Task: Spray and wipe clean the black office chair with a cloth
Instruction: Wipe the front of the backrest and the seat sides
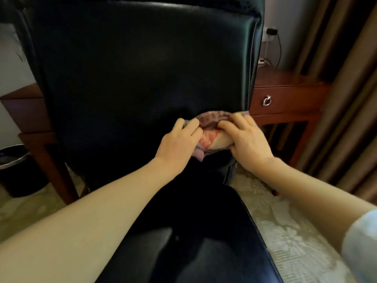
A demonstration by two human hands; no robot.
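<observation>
gripping a bunched pink-and-red patterned cloth (pixel 211 137), both hands meet low on the backrest of the black office chair (pixel 132 68), close to its right edge. the left hand (pixel 179 139) has its fingers curled into the left end of the cloth, and the right hand (pixel 244 137) is clamped over the right end, fingers bent across the top of the fabric. between the two hands the cloth is squeezed into a thick roll that touches the leather. one fold arches up just above the knuckles and a small pale tail hangs below the left hand.

the chair's glossy black backrest fills most of the view, with a piped seam running down its right side. both forearms reach forward from the bottom corners, bare apart from a pale blue sleeve (pixel 361 248) pushed up on the right arm. dark trousers (pixel 183 242) show between the arms.

behind the chair on the right stands a reddish wooden desk (pixel 285 78), and its drawer carries a silver ring pull (pixel 267 101). a black charger (pixel 272 32) sits in a wall socket above the desk, its cable dropping toward the desktop. brown curtains (pixel 346 78) hang at the far right. on the left, a black bin (pixel 14 160) with a metal rim stands on the pale patterned carpet (pixel 285 221), beside a wooden leg.
</observation>
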